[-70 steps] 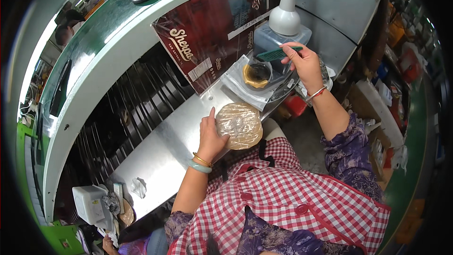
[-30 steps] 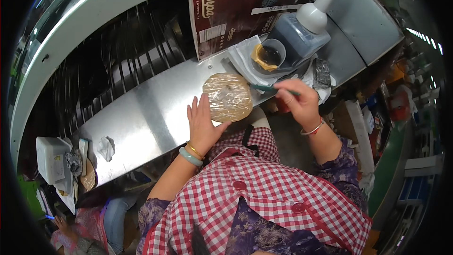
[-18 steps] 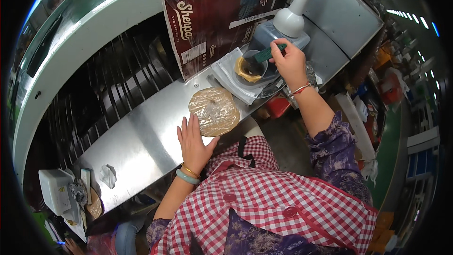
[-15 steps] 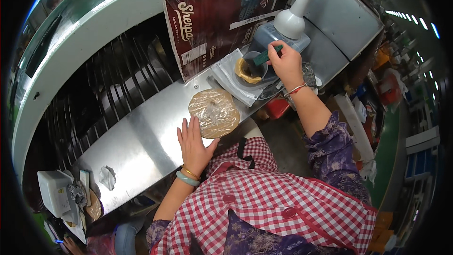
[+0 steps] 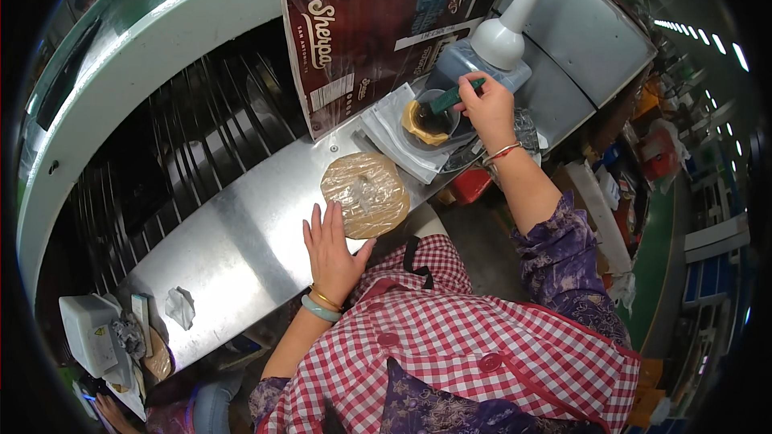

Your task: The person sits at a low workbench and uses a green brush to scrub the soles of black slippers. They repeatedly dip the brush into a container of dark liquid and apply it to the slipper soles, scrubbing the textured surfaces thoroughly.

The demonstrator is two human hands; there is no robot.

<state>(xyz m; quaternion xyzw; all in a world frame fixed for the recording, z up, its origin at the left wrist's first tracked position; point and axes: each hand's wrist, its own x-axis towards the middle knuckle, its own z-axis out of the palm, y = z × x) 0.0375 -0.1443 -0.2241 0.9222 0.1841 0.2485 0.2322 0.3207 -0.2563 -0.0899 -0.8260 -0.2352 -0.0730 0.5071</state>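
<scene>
In my right hand (image 5: 487, 108) is a green-handled brush (image 5: 450, 100), pinched between thumb and fingers. Its dark lower end reaches into a small clear plastic cup (image 5: 452, 130), whose near side is coated with a yellowish-brown substance (image 5: 417, 124); what lies deeper inside is hard to make out. My left hand (image 5: 330, 247) lies open, palm down, at the near left edge of a tan disc (image 5: 366, 194). Wrinkled clear film covers this round disc, which has a paler patch at its centre and rests on the metal ledge (image 5: 265, 229).
Under the cup are flat grey-white plastic bags (image 5: 398, 141). Behind stand a grey container (image 5: 458, 64) with a white nozzle bottle (image 5: 500, 38) and a dark red printed carton (image 5: 354, 72). Dark rods (image 5: 193, 137) run beyond the ledge. Crumpled plastic (image 5: 180, 307) and a white container (image 5: 87, 333) sit far left.
The brush has shifted slightly in the cup, still held by my right hand. My left hand stays at the disc's edge. The whole view has moved a little.
</scene>
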